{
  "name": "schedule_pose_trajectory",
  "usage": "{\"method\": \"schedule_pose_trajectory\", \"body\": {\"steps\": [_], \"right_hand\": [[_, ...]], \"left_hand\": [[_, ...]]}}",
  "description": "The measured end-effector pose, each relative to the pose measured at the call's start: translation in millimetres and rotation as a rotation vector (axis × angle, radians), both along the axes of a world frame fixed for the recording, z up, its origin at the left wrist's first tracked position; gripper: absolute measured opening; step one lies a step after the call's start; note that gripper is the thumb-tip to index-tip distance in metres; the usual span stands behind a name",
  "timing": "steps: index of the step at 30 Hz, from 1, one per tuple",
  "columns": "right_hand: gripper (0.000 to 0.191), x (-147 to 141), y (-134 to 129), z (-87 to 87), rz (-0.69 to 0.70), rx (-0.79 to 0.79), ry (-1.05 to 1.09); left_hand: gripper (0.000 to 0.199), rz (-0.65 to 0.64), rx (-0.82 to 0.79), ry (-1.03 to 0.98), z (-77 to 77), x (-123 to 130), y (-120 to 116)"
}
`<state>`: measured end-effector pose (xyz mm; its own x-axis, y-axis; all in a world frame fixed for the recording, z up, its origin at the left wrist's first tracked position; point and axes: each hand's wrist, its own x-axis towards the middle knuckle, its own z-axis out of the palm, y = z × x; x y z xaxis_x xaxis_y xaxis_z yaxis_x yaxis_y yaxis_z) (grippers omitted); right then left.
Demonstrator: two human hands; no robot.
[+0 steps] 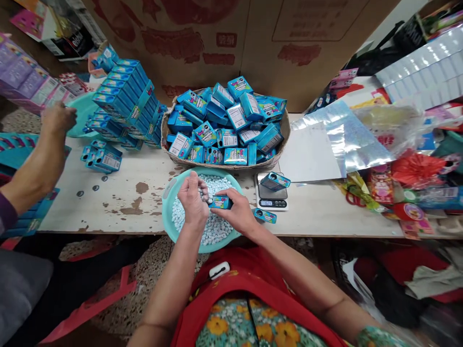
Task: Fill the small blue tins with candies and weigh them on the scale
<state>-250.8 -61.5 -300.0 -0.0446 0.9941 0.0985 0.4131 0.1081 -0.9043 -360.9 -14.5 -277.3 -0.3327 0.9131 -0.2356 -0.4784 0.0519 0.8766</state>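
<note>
My right hand (pixel 235 212) grips a small blue candy box (pixel 221 202), lying on its side with one end toward my left hand. My left hand (pixel 191 200) is curled in a loose fist against that end, with small pale candies at its fingers. Both hands are over a turquoise bowl (pixel 166 212) of pale blue candies (pixel 217 235). Right of the bowl, one blue box (pixel 275 181) with an open end rests on a small digital scale (pixel 271 204). Another open blue box (pixel 265 215) lies just in front of the scale.
Behind the bowl, a cut-down carton (pixel 224 166) is heaped with blue boxes. Stacked blue boxes (pixel 126 96) stand to the left, near a co-worker's hand (pixel 58 118). White paper (pixel 311 152) and plastic packaging (pixel 390 125) cover the right side. A large carton (pixel 246 48) blocks the back.
</note>
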Motion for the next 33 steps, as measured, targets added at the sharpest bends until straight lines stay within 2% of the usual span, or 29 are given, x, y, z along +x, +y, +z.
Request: {"method": "schedule_pose_trajectory", "body": {"steps": [3, 8, 11, 14, 16, 18, 19, 20, 22, 24, 26, 29, 31, 33], "right_hand": [[0.034, 3, -4, 5.9, -0.008, 0.018, 0.054], [0.035, 6, -4, -2.8, -0.035, -0.038, 0.049], [0.035, 8, -3, -6.2, -0.055, -0.052, 0.101], [0.036, 12, -4, -2.4, -0.072, -0.056, 0.167], [0.038, 17, -7, 2.4, -0.080, -0.091, 0.247], [0.040, 23, -11, 7.1, -0.086, -0.169, 0.354], [0.041, 27, -14, 8.8, -0.087, -0.201, 0.394], [0.042, 31, -17, 10.1, -0.085, -0.216, 0.413], [0.042, 43, -27, 11.4, -0.075, -0.199, 0.389], [0.041, 58, -41, 11.7, -0.070, -0.187, 0.360], [0.042, 79, -59, 11.4, -0.081, -0.220, 0.382], [0.041, 116, -89, 6.3, -0.219, -0.225, 0.369], [0.038, 144, -108, -4.6, -0.414, -0.212, 0.302], [0.040, 172, -122, -24.5, -0.627, -0.225, 0.242]], "left_hand": [[0.040, -0.010, 0.049, -0.015, 8.0, 2, -3], [0.043, -0.064, -0.055, 0.012, -1.1, 9, 1], [0.042, -0.073, -0.032, -0.010, 0.2, 9, 2], [0.041, -0.072, -0.042, -0.029, 8.2, 7, 4], [0.041, -0.055, -0.040, -0.011, 7.4, 2, 7], [0.040, -0.058, -0.041, 0.104, -4.9, -5, 11], [0.039, -0.092, -0.058, 0.225, -15.5, -11, 13], [0.037, -0.168, -0.087, 0.382, -28.3, -16, 15], [0.033, -0.412, -0.156, 0.757, -55.7, -28, 16], [0.034, -0.603, -0.185, 1.040, -77.4, -38, 15], [0.038, -0.647, -0.196, 1.147, -86.8, -42, 14], [0.038, -0.622, -0.234, 1.107, -78.5, -32, 16], [0.036, -0.614, -0.200, 1.070, -66.0, -13, 21], [0.032, -0.625, -0.103, 1.047, -55.7, 14, 26]]}}
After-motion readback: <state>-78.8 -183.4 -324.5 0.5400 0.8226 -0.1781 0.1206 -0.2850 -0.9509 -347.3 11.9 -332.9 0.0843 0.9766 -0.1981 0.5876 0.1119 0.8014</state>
